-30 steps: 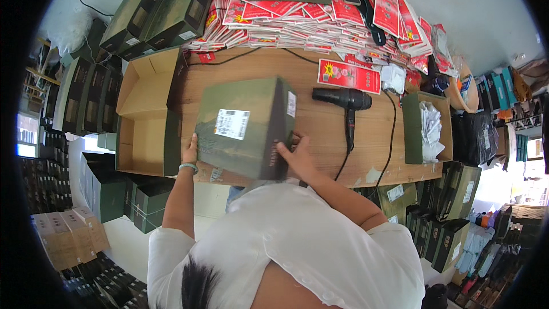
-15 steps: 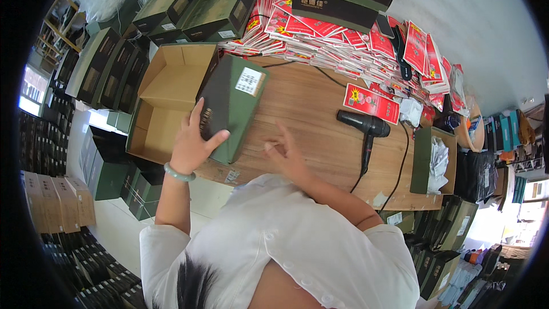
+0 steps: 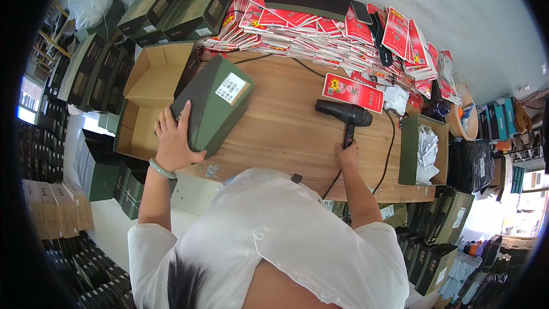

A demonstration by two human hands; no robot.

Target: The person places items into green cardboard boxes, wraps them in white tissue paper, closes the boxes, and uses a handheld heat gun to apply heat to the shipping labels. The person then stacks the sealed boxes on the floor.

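Observation:
My left hand (image 3: 173, 137), with a pale bangle at its wrist, grips the near end of a dark green shoe box (image 3: 220, 114). The box stands tilted on the table, a white label on its side. Just behind and left of it lies an open box (image 3: 139, 123) with a bare cardboard inside, partly covered by the hand and the shoe box. At the right, my right hand (image 3: 348, 153) is closed round the handle of a black hair dryer (image 3: 344, 113), whose nozzle points left towards the shoe box.
Red printed packets (image 3: 309, 37) are heaped along the wall, with one packet (image 3: 353, 92) beside the dryer. More green boxes (image 3: 194, 8) are stacked at the back and left. A cord (image 3: 390, 151) crosses the right side, near a box (image 3: 409, 154) of white wrappers.
My right hand has moved right from the middle of the table and taken hold of the hair dryer's handle. The shoe box has been tipped under my left hand.

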